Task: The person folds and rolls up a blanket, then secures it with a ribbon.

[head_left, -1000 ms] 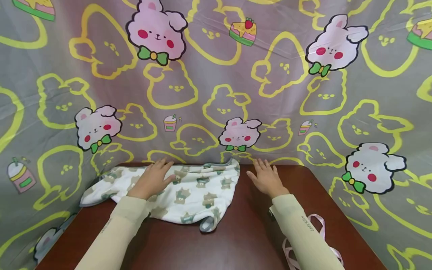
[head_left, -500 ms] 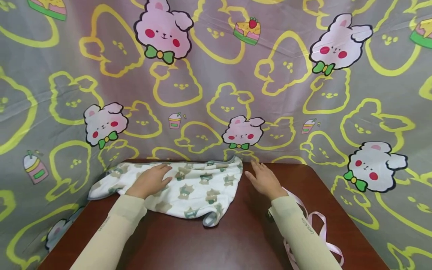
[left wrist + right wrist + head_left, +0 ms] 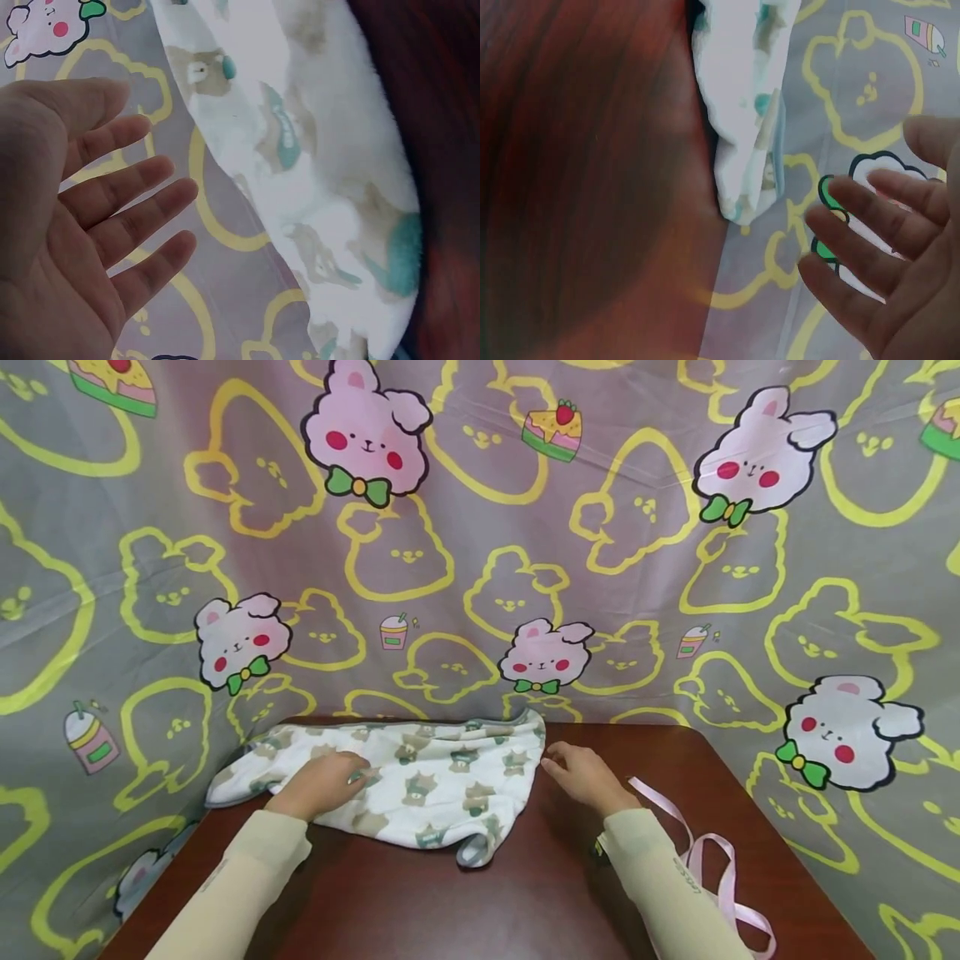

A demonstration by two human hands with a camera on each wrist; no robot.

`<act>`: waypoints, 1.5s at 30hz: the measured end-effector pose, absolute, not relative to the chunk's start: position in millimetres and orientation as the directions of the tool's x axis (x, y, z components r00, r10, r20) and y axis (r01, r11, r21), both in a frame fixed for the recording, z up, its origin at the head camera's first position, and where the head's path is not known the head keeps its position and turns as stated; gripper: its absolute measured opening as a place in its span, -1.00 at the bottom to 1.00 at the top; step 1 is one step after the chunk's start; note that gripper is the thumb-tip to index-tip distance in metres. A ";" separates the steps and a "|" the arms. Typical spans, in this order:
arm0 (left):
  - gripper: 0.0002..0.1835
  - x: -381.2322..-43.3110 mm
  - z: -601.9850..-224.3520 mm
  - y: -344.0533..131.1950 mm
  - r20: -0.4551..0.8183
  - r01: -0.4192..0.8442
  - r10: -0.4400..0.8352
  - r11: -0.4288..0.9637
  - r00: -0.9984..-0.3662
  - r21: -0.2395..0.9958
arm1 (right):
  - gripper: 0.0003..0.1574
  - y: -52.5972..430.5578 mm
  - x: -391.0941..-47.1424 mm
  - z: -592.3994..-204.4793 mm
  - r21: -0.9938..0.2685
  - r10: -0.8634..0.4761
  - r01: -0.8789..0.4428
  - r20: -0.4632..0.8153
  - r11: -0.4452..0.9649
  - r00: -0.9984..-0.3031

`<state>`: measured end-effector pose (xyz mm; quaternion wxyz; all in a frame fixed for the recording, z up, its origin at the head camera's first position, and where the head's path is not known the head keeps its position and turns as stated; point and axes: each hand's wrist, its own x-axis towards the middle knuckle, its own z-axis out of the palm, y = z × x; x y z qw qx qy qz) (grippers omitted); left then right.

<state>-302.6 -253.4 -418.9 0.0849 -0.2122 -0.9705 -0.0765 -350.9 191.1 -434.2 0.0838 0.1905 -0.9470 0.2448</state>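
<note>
A white fleece cloth (image 3: 427, 777) with brown and green bears and a grey edge lies rumpled across the back left of the table, one front corner folded up. Over its left part is my left hand (image 3: 324, 783), fingers relaxed; the left wrist view shows the palm side of that left hand (image 3: 97, 202), fingers spread and holding nothing, with the cloth (image 3: 300, 165) beyond. Just off the cloth's right edge hovers my right hand (image 3: 588, 775). In the right wrist view the right hand (image 3: 900, 240) has loosely bent, separate fingers with nothing between them.
A pink ribbon (image 3: 726, 877) lies in loops on the table's right side, partly behind the right sleeve (image 3: 660, 860). The brown wooden table (image 3: 450, 910) is bordered at the back and sides by a hanging grey curtain (image 3: 450, 527) with rabbit prints.
Fingers of both hands, stretched forward earlier, are now more bent and drawn slightly back. More of the pink ribbon shows beside the right sleeve. The cloth keeps its shape; the view has shifted slightly.
</note>
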 end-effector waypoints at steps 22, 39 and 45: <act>-0.78 -288.0 -444.8 -289.7 -0.009 0.254 0.262 0.944 -0.965 0.211 | -0.72 164.2 -339.0 -450.1 -0.374 -0.649 -0.607 0.020 0.701 -0.761; -0.81 -287.7 -457.6 -301.7 0.014 0.260 0.261 0.957 -0.965 0.129 | -0.26 117.7 -312.3 -459.5 -0.345 -0.654 -0.583 -0.137 0.736 -0.744; -0.75 -293.6 -458.2 -298.1 0.023 0.268 0.268 0.956 -0.963 0.121 | -0.41 117.7 -310.1 -459.4 -0.297 -0.652 -0.599 -0.124 0.743 -0.748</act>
